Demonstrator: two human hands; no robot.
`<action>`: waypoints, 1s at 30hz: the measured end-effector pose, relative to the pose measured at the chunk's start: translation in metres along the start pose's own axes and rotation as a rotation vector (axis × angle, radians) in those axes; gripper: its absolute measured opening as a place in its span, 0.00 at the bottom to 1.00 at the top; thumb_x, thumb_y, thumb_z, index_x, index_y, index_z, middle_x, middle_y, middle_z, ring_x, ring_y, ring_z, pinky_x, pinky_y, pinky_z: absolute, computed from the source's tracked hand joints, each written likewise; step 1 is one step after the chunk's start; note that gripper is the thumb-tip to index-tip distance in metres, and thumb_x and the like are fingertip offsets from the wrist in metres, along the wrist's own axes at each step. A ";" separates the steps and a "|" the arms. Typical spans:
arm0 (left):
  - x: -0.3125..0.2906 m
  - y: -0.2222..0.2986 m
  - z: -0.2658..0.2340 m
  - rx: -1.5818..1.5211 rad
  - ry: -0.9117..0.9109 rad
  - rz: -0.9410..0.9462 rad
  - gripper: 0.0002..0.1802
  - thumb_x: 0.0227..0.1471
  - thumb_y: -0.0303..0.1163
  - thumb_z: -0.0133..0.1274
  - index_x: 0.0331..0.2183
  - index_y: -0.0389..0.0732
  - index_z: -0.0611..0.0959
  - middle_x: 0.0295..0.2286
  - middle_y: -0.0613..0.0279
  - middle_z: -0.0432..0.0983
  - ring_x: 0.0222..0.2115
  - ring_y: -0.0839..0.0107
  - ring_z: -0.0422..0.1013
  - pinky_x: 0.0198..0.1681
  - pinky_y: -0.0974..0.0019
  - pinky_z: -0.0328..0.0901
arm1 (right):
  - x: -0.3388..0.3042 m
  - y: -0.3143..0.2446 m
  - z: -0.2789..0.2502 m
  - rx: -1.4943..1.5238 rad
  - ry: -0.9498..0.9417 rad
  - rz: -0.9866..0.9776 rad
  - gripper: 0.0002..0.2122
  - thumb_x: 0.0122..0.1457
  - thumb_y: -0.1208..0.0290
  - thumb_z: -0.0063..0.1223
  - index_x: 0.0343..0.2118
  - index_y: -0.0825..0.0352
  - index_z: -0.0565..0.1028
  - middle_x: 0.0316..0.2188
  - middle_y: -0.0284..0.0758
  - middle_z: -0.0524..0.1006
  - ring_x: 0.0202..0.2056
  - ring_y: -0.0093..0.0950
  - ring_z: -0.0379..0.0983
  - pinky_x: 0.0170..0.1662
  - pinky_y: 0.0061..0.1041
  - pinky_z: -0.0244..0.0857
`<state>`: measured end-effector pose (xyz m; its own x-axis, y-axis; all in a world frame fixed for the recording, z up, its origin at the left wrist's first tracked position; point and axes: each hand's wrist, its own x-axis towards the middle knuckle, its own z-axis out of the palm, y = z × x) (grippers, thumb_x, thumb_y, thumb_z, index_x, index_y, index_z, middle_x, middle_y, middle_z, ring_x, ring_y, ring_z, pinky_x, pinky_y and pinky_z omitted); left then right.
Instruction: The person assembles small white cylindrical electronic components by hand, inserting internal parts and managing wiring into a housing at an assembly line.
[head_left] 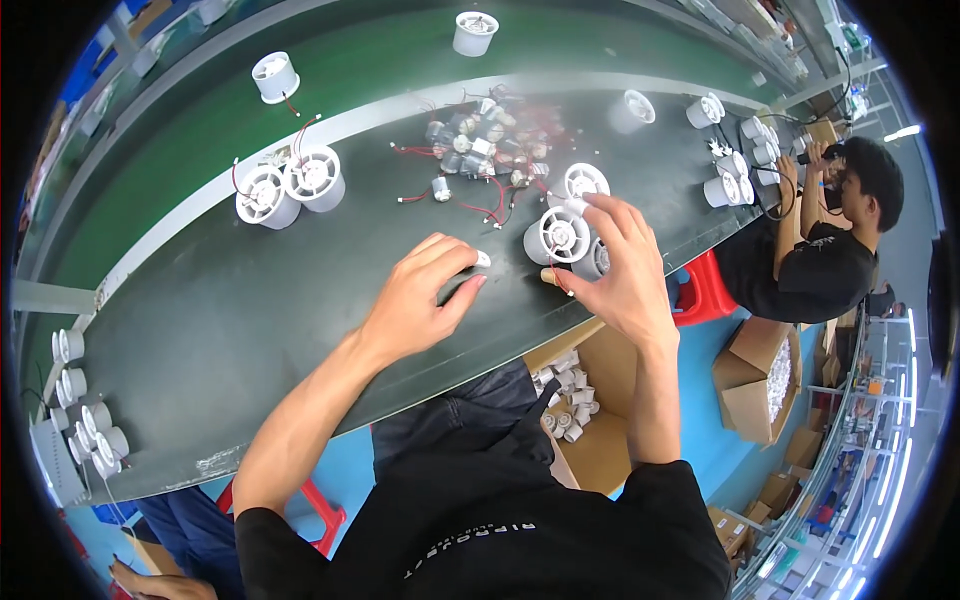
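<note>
My left hand (420,295) rests on the dark green table (250,310), fingers curled over something small and dark, with a small white piece (484,259) at its fingertips. My right hand (620,270) holds a white round fan housing (556,236) from the right side, thumb at its lower edge where a red wire runs. A second white housing (595,260) sits under that hand, and another (584,181) lies just beyond.
A pile of small motors with red wires (485,145) lies further back. Two white housings (290,185) stand at the left, more along the conveyor belt (400,60). A person in black (830,250) works at the right. Cardboard boxes of parts (590,420) sit below the table.
</note>
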<state>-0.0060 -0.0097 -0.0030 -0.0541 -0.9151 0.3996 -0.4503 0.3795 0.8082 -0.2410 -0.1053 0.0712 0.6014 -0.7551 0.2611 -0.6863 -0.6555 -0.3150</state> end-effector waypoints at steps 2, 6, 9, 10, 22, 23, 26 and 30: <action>0.000 0.000 0.000 0.000 0.002 0.019 0.10 0.49 0.21 0.61 0.37 0.33 0.81 0.34 0.52 0.78 0.36 0.55 0.73 0.42 0.60 0.68 | -0.004 0.003 0.007 -0.068 0.036 -0.051 0.27 0.38 0.64 0.76 0.45 0.63 0.77 0.51 0.36 0.73 0.55 0.41 0.67 0.56 0.41 0.62; 0.001 0.005 -0.002 0.035 0.054 0.080 0.13 0.48 0.21 0.62 0.39 0.32 0.80 0.34 0.52 0.77 0.36 0.56 0.73 0.41 0.61 0.68 | -0.003 -0.009 0.016 -0.100 0.103 -0.138 0.23 0.40 0.62 0.75 0.41 0.63 0.79 0.43 0.33 0.75 0.47 0.37 0.70 0.48 0.37 0.63; 0.001 0.020 -0.004 -0.083 0.053 -0.020 0.13 0.49 0.21 0.62 0.39 0.32 0.80 0.35 0.53 0.78 0.36 0.61 0.74 0.42 0.62 0.68 | -0.004 -0.028 0.026 -0.053 0.122 -0.115 0.23 0.41 0.60 0.74 0.40 0.63 0.78 0.35 0.33 0.73 0.40 0.35 0.70 0.42 0.35 0.61; -0.002 0.022 -0.004 -0.078 0.053 -0.027 0.13 0.49 0.21 0.62 0.39 0.32 0.80 0.35 0.53 0.78 0.36 0.61 0.74 0.42 0.62 0.68 | -0.005 -0.036 0.030 -0.076 0.129 -0.126 0.23 0.41 0.61 0.74 0.40 0.64 0.78 0.34 0.33 0.73 0.39 0.35 0.69 0.42 0.34 0.61; -0.012 0.004 -0.005 -0.269 0.165 -0.222 0.16 0.62 0.23 0.49 0.51 0.31 0.71 0.30 0.54 0.81 0.32 0.68 0.78 0.40 0.67 0.71 | 0.007 -0.049 0.012 0.164 0.104 -0.160 0.18 0.42 0.73 0.72 0.39 0.69 0.79 0.43 0.39 0.78 0.43 0.41 0.73 0.45 0.35 0.69; -0.011 0.004 -0.007 -0.269 0.163 -0.224 0.16 0.62 0.23 0.49 0.51 0.31 0.71 0.30 0.54 0.81 0.32 0.68 0.78 0.40 0.67 0.71 | 0.010 -0.049 0.016 0.177 0.066 -0.194 0.19 0.44 0.72 0.71 0.40 0.68 0.78 0.46 0.38 0.78 0.46 0.40 0.73 0.47 0.37 0.68; -0.009 0.005 -0.015 -0.203 0.112 -0.210 0.18 0.63 0.23 0.47 0.54 0.33 0.69 0.29 0.55 0.80 0.31 0.68 0.77 0.39 0.66 0.70 | 0.015 -0.050 0.028 0.158 0.001 -0.257 0.21 0.44 0.73 0.70 0.43 0.67 0.77 0.51 0.38 0.77 0.49 0.40 0.74 0.49 0.39 0.70; -0.007 0.003 -0.014 -0.190 0.088 -0.195 0.21 0.63 0.22 0.45 0.57 0.35 0.65 0.29 0.53 0.78 0.31 0.59 0.75 0.38 0.60 0.68 | 0.012 -0.056 0.038 0.191 -0.021 -0.218 0.21 0.43 0.73 0.71 0.42 0.67 0.77 0.52 0.38 0.77 0.46 0.40 0.75 0.46 0.36 0.72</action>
<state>0.0049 0.0003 0.0026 0.0980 -0.9612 0.2579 -0.2690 0.2239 0.9367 -0.1794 -0.0774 0.0572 0.7362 -0.5948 0.3229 -0.4515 -0.7870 -0.4203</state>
